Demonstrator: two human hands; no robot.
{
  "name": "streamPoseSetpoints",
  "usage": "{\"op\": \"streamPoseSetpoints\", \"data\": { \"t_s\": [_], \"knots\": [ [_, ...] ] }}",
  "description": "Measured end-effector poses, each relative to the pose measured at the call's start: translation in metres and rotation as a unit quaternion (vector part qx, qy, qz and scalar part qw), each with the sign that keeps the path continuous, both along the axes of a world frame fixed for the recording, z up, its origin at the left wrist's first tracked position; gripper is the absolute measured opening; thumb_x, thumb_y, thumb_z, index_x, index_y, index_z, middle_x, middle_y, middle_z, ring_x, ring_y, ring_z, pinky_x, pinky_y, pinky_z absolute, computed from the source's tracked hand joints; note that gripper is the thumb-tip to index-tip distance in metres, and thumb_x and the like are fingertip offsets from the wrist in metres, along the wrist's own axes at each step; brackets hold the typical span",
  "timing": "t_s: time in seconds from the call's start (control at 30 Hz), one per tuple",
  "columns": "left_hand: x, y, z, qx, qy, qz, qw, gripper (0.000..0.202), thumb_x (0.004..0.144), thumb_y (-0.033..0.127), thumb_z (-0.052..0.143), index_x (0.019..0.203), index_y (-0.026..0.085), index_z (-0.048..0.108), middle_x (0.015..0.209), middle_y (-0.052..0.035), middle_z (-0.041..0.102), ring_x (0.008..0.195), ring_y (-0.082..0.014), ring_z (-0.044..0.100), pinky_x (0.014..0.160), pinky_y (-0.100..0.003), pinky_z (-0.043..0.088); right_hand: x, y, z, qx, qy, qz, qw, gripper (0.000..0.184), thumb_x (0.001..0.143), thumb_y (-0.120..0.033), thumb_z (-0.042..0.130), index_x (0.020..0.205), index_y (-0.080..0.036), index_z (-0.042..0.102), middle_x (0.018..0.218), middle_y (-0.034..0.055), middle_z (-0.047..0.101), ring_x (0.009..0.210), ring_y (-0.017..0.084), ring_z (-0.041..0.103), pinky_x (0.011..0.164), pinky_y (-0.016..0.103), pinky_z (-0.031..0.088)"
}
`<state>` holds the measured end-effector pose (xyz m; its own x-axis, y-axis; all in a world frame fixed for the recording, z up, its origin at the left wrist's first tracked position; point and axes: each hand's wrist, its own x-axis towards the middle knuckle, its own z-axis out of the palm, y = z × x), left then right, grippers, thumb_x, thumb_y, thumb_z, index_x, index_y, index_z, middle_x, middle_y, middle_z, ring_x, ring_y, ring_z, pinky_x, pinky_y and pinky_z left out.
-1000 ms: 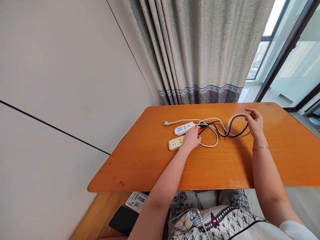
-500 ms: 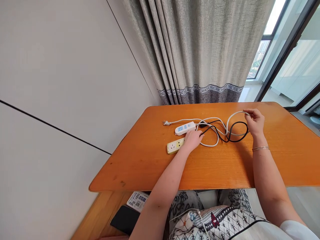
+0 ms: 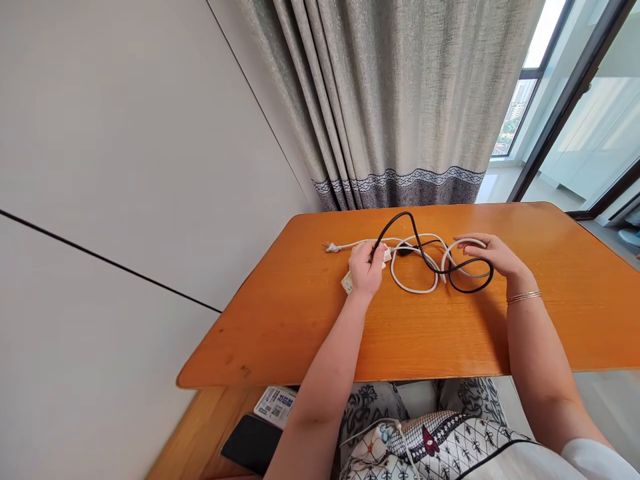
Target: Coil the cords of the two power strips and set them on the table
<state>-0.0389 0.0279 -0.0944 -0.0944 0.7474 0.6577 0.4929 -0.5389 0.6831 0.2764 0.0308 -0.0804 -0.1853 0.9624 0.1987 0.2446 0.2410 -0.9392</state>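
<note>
My left hand (image 3: 367,268) is closed on the black cord (image 3: 400,227), which arches up off the orange table (image 3: 400,333). Beneath that hand lie two power strips, of which only a yellow corner (image 3: 346,285) and a bit of white show. My right hand (image 3: 487,255) pinches a loop of the white cord (image 3: 467,243) at the right end of the tangle. White cord loops (image 3: 413,288) and a black loop (image 3: 470,288) lie between my hands. A white plug (image 3: 330,247) rests to the left.
A grey curtain (image 3: 400,100) hangs behind the table, with a glass door (image 3: 590,120) at the right and a white wall on the left. Under the table's near left edge lie a black phone (image 3: 247,441) and a printed card (image 3: 277,403).
My left hand moved up over the power strips and lifted the black cord into an arch. My right hand shifted left and lower, gathering the white loop closer.
</note>
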Motion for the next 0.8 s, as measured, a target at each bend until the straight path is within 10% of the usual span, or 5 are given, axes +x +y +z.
{"op": "streamPoseSetpoints", "data": {
  "t_s": [0.1,0.23,0.43,0.6,0.8],
  "knots": [
    [0.002,-0.001,-0.001,0.032,-0.022,0.024,0.999,0.035,0.095,0.046,0.047,0.079,0.021,0.065,0.075,-0.0049,0.065,0.078,-0.0201,0.06,0.078,-0.032,0.045,-0.011,-0.006,0.007,0.011,-0.04,0.131,0.991,0.061,0.076,-0.062,0.074,0.123,-0.024,0.072,0.117,0.0102,0.073,0.108,0.028,0.067,0.096,0.045,0.053],
    [0.0,0.001,-0.004,0.079,-0.058,0.044,0.994,0.036,0.094,0.048,0.05,0.08,0.02,0.068,0.072,-0.0041,0.064,0.076,-0.0193,0.06,0.075,-0.032,0.045,-0.021,-0.015,0.019,0.124,-0.044,0.136,0.982,0.058,0.078,-0.073,0.064,0.116,-0.03,0.076,0.137,0.0102,0.061,0.131,0.031,0.054,0.11,0.049,0.042],
    [-0.007,0.006,-0.002,0.079,-0.201,0.069,0.974,0.037,0.093,0.051,0.054,0.08,0.019,0.067,0.066,-0.0004,0.056,0.065,-0.0142,0.053,0.067,-0.027,0.042,-0.036,-0.037,0.034,0.148,-0.178,0.187,0.955,0.039,0.077,-0.052,0.077,0.107,-0.026,0.078,0.092,0.0071,0.073,0.096,0.025,0.066,0.093,0.042,0.051],
    [-0.022,0.018,0.007,0.109,-0.395,0.096,0.907,0.039,0.087,0.055,0.061,0.077,0.018,0.061,0.06,0.0056,0.039,0.057,-0.0086,0.039,0.059,-0.023,0.035,-0.026,-0.03,0.028,0.223,-0.23,-0.155,0.935,0.018,0.081,-0.026,0.06,0.087,-0.022,0.076,0.074,0.0039,0.068,0.072,0.02,0.062,0.076,0.037,0.049],
    [-0.03,0.026,0.008,0.125,-0.425,0.145,0.885,0.041,0.083,0.058,0.064,0.082,0.017,0.06,0.074,0.0028,0.051,0.065,-0.0083,0.044,0.063,-0.023,0.039,0.009,-0.017,0.023,0.211,-0.248,-0.493,0.807,0.028,0.083,-0.037,0.062,0.101,-0.019,0.074,0.087,0.0074,0.066,0.077,0.023,0.062,0.076,0.039,0.049]
  ]
}}
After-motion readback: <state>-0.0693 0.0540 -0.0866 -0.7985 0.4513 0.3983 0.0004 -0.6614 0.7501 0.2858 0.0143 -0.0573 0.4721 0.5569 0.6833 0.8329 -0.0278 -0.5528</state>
